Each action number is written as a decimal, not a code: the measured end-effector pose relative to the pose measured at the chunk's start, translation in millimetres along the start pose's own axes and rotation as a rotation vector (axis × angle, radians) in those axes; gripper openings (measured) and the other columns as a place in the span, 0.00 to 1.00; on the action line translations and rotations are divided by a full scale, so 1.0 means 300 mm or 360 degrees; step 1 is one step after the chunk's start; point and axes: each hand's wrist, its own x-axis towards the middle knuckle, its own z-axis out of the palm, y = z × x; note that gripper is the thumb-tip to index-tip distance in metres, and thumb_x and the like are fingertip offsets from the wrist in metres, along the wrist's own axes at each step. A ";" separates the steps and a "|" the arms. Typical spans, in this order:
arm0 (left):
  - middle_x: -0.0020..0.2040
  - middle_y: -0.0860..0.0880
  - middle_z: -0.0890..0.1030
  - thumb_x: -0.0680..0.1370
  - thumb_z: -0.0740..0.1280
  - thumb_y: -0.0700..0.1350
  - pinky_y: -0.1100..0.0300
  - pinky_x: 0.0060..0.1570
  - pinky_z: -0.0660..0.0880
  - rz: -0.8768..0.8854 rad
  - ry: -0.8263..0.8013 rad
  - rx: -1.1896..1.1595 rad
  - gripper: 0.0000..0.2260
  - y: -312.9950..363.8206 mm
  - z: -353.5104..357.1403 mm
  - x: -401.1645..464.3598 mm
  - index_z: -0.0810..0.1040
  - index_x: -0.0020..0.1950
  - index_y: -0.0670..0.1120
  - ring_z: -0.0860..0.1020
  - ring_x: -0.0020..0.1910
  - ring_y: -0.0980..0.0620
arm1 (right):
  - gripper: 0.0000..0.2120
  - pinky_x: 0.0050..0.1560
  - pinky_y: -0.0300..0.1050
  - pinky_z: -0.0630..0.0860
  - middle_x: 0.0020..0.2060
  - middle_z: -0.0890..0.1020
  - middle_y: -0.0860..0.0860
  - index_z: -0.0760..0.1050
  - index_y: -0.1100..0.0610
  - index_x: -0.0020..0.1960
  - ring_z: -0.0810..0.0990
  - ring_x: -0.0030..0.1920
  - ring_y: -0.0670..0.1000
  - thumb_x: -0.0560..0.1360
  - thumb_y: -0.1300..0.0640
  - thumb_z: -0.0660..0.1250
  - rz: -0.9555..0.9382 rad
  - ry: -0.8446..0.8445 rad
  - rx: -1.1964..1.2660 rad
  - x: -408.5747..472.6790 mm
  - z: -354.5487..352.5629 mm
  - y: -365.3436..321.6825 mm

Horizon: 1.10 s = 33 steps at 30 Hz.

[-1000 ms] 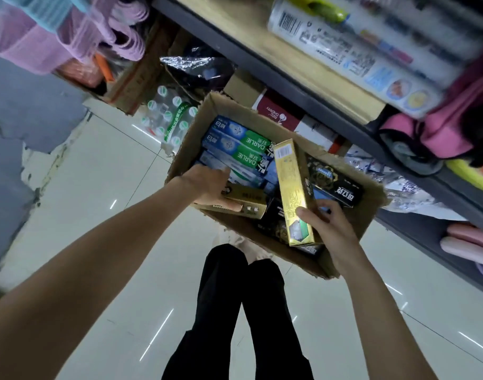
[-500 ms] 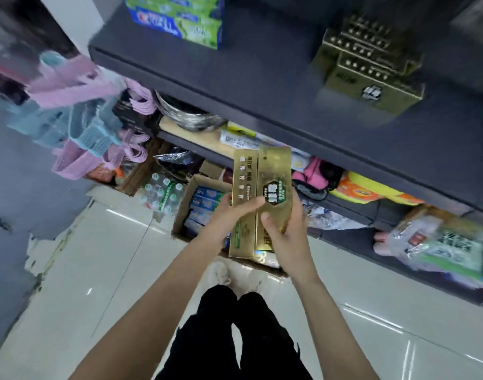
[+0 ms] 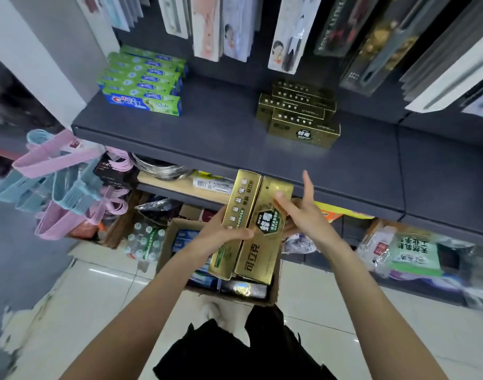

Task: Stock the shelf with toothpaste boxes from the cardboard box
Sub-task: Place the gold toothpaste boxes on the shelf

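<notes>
I hold two gold toothpaste boxes point(image 3: 251, 229) side by side, upright, just below the front edge of the dark grey shelf point(image 3: 221, 138). My left hand point(image 3: 224, 234) wraps across their middle. My right hand point(image 3: 303, 215) rests against the right box, thumb on its front and index finger raised. A stack of matching gold boxes point(image 3: 298, 113) lies on the shelf above my hands. Green toothpaste boxes point(image 3: 141, 80) are stacked at the shelf's left. The open cardboard box point(image 3: 169, 242) sits on the floor beneath, partly hidden by my hands, with blue boxes inside.
Pink and blue hangers point(image 3: 56, 187) hang at the left. A pack of water bottles point(image 3: 144, 242) stands beside the cardboard box. Bagged goods point(image 3: 410, 248) fill the lower shelf at right. Carded packs point(image 3: 287, 31) hang above the shelf. My legs stand on pale tiles.
Both hands lifted the two gold boxes out of the cardboard box and brought them together. They are now higher, near the shelf edge, and my view has tilted up to the shelf.
</notes>
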 end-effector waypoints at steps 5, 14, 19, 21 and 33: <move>0.54 0.58 0.76 0.67 0.77 0.47 0.56 0.64 0.65 0.0104 0.0039 0.0090 0.34 0.100 0.088 0.079 0.64 0.68 0.53 0.75 0.58 0.57 | 0.25 0.50 0.59 0.80 0.54 0.79 0.50 0.64 0.46 0.66 0.81 0.48 0.49 0.73 0.44 0.68 -0.0039 -0.0143 -0.0108 0.107 -0.168 -0.042; 0.54 0.50 0.77 0.70 0.75 0.50 0.54 0.53 0.73 0.0214 0.1067 -0.0424 0.28 0.217 0.122 0.175 0.65 0.63 0.48 0.78 0.50 0.51 | 0.15 0.49 0.48 0.81 0.53 0.73 0.50 0.64 0.51 0.49 0.78 0.55 0.51 0.73 0.61 0.69 -0.0439 0.0387 0.0715 0.274 -0.492 -0.041; 0.55 0.47 0.78 0.66 0.74 0.58 0.44 0.59 0.73 0.0204 0.1193 -0.0661 0.31 0.215 0.107 0.162 0.66 0.63 0.49 0.79 0.54 0.46 | 0.20 0.61 0.47 0.73 0.57 0.75 0.52 0.68 0.52 0.59 0.74 0.57 0.50 0.71 0.56 0.73 -0.0673 0.0561 0.0098 0.470 -0.473 0.009; 0.53 0.46 0.79 0.62 0.72 0.60 0.42 0.59 0.73 0.0172 0.1130 -0.0800 0.34 0.214 0.125 0.156 0.68 0.64 0.48 0.78 0.54 0.44 | 0.24 0.58 0.47 0.70 0.59 0.73 0.56 0.72 0.58 0.60 0.71 0.59 0.55 0.69 0.51 0.74 -0.0747 0.0715 -0.0590 0.526 -0.468 0.051; 0.43 0.48 0.77 0.77 0.64 0.51 0.58 0.43 0.73 0.0037 0.0894 -0.0881 0.12 0.174 0.276 0.172 0.73 0.56 0.44 0.76 0.43 0.51 | 0.32 0.51 0.54 0.77 0.64 0.65 0.60 0.65 0.60 0.65 0.73 0.58 0.59 0.67 0.53 0.76 -0.0516 0.0914 -0.0811 0.545 -0.421 0.079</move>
